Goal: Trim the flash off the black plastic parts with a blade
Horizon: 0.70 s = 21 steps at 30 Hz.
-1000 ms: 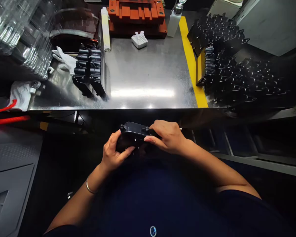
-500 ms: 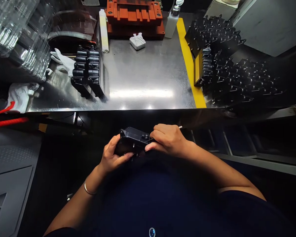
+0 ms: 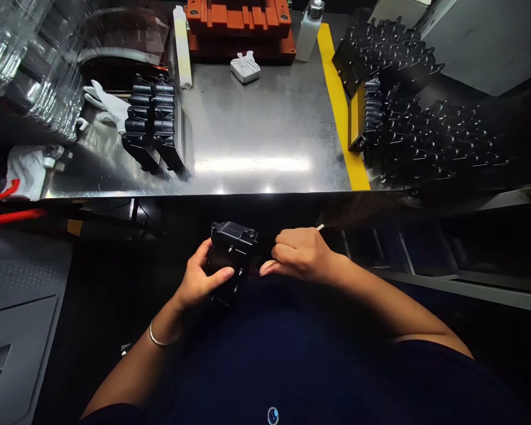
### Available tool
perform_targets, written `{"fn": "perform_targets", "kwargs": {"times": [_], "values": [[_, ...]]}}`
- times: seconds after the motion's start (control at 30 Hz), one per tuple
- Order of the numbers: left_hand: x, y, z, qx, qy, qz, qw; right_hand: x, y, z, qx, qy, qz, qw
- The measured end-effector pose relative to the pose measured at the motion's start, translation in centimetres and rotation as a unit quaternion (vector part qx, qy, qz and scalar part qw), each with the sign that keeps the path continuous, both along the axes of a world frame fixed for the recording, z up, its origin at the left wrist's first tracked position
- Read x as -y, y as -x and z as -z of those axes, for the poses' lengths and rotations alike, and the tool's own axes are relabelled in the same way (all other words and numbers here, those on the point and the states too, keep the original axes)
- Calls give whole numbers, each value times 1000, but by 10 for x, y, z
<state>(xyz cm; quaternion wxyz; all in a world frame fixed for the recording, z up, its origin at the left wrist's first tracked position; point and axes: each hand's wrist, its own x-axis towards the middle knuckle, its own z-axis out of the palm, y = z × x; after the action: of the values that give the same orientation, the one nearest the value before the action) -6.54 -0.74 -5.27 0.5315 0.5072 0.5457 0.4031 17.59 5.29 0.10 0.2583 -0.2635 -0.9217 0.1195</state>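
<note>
While left hand (image 3: 200,277) grips housing (image 3: 232,245); right (image 3: 298,255) pinches stick (image 3: 321,226)

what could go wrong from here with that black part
The black part sits in the left hand alone, held off the steel table, so a slip could drop it. The thin white stick pinched in the right hand points toward the part, so it might scratch the surface or snap if pressed too hard.
</note>
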Motion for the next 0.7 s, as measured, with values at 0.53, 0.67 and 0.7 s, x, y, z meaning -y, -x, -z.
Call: {"fn": "perform_targets", "kwargs": {"times": [0.53, 0.67, 0.7], "values": [[2, 17, -5, -90, -225, 55, 969, 4, -1, 7, -33, 87, 55, 994], [0, 18, -8, -55, -267, 107, 956, -1, -4, 8, -40, 145, 38, 988], [-2, 17, -10, -47, -283, 117, 951, -1, -5, 7, -53, 182, 11, 982]]}}
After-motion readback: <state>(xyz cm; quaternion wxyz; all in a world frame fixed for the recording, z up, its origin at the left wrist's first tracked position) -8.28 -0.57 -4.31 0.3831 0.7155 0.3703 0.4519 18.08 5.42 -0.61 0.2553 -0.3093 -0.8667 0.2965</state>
